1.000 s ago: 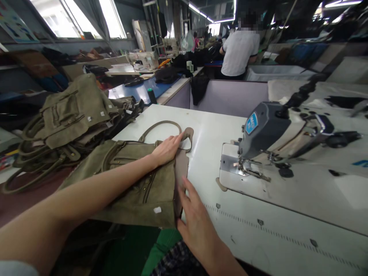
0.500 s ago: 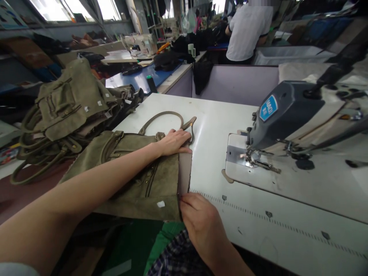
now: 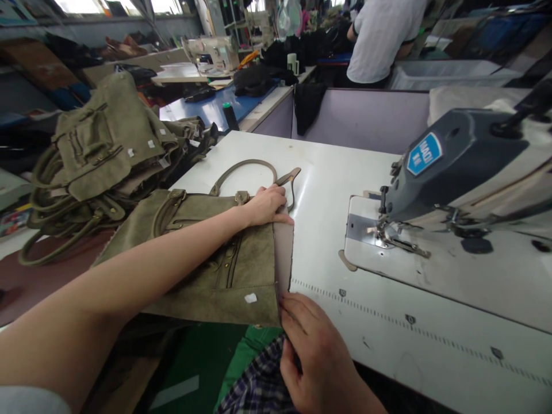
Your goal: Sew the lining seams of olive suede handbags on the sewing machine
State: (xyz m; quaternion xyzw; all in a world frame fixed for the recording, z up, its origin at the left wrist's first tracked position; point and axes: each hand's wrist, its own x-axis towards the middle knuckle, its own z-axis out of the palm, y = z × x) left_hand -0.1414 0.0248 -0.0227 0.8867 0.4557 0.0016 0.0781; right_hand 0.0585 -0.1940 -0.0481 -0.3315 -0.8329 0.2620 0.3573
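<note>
An olive-green handbag (image 3: 254,259) lies flat on the white sewing table, its curved handle (image 3: 245,164) toward the back. The bag's right edge is raw and shows a pale lining strip (image 3: 283,253). My left hand (image 3: 268,205) is closed over the upper right corner, near a small strap tab (image 3: 294,174), with its thumb along the lining. At the lower right corner, the fingertips of my right hand (image 3: 317,339) touch the edge. Its thumb is apart from the fingers, below the bag. A small white sticker (image 3: 250,298) is near that corner.
A sewing machine (image 3: 466,167) stands on the right, its needle area beside a ruler strip (image 3: 375,305) on the table. Several similar olive bags (image 3: 99,144) are piled at left. Beyond a lilac partition (image 3: 366,118) a person in a white shirt (image 3: 379,43) stands.
My right thumb has come away from the bag's lower corner and now shows apart from the fingers. My left hand stays at the upper corner. The view has shifted slightly.
</note>
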